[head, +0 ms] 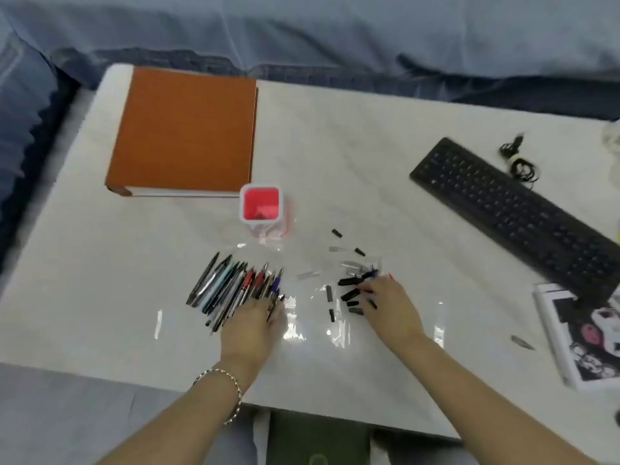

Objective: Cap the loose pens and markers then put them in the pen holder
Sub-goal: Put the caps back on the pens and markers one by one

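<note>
Two hands are down on the white table. The left hand, the one with a bracelet on the wrist, rests flat with its fingers spread over the near ends of a big bunch of loose pens. The pens lie side by side, fanned out and pointing away to the far right.

The right hand is just to the right, fingertips down among a scatter of black and clear caps. There's a small blue piece right at the fingertips, but it's too blurry to tell if it's pinched or only touched.

The red pen holder stands upright just beyond the pens, near the close corner of an orange notebook. Off to the right are a black keyboard, a coiled cable and a printed booklet.
</note>
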